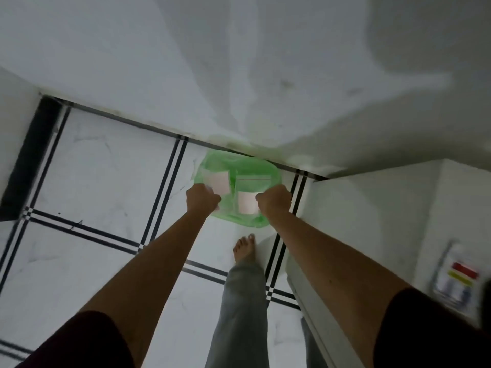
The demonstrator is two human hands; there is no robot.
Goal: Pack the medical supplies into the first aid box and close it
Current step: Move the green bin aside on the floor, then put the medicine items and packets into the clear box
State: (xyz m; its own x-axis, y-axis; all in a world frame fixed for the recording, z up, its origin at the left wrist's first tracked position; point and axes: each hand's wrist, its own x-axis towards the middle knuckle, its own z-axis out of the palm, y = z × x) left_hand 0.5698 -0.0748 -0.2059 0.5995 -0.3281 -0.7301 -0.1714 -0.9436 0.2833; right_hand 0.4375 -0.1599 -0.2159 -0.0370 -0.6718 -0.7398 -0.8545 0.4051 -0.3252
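Observation:
A translucent green plastic bag (247, 168) hangs in front of me above the tiled floor, close to the white wall. Through its film show two pale pink-white flat packets (220, 184) and a clear zip pouch (252, 181). My left hand (202, 199) is shut on the bag's left edge. My right hand (274, 200) is shut on its right edge. Both arms stretch forward and hold the bag spread between them. No first aid box is in view.
White floor tiles with black double lines (159, 192) spread below. A white wall (239, 75) rises ahead. A white appliance or cabinet (372, 221) with a coloured label (457, 282) stands at the right. My bare foot (245, 248) and grey trouser leg are beneath the bag.

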